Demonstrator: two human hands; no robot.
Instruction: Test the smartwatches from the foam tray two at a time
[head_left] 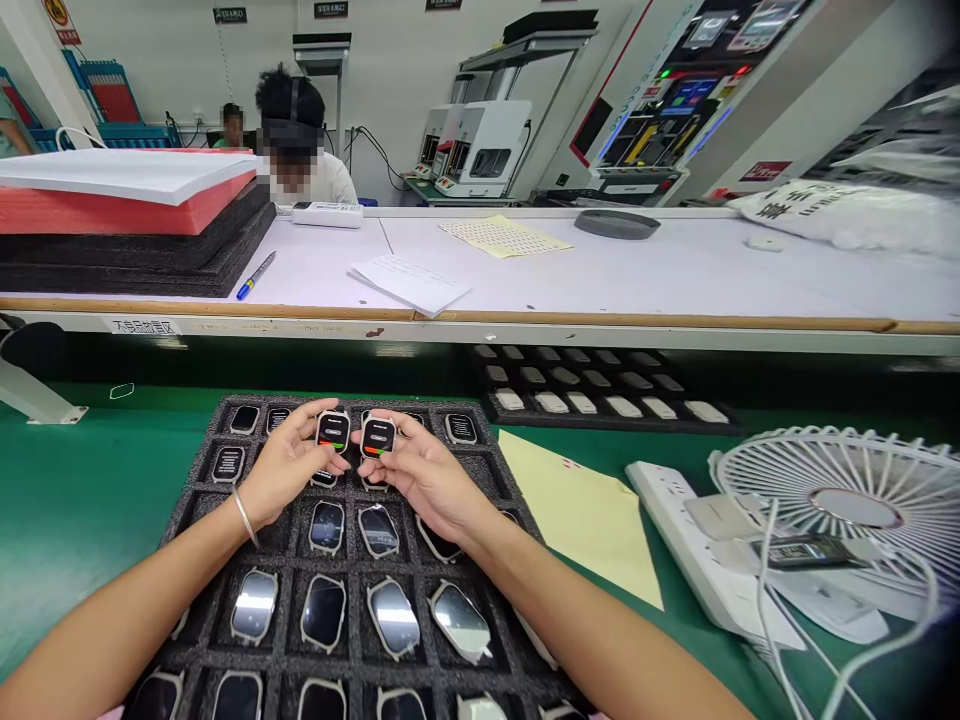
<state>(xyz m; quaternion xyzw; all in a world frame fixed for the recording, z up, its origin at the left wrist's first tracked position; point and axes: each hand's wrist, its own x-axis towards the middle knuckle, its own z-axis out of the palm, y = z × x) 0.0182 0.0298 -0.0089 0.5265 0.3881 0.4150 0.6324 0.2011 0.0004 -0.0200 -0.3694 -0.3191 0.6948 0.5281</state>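
Observation:
My left hand (283,468) pinches a small smartwatch body (333,430) whose lit screen shows red and green bars. My right hand (420,478) holds a second watch body (378,437) with the same lit screen, right beside the first. Both hands hover over a black foam tray (196,496) on the green mat. The tray's pockets hold several watch bodies (323,611) with dark screens. A metal bangle sits on my left wrist.
A yellow sheet (581,512) lies right of the tray, then a white power strip (679,520) with cables and a white fan (855,500). Behind is another tray of parts (600,392), a raised white bench with papers (409,282), a pen (255,276), stacked foam (127,215). A person sits beyond.

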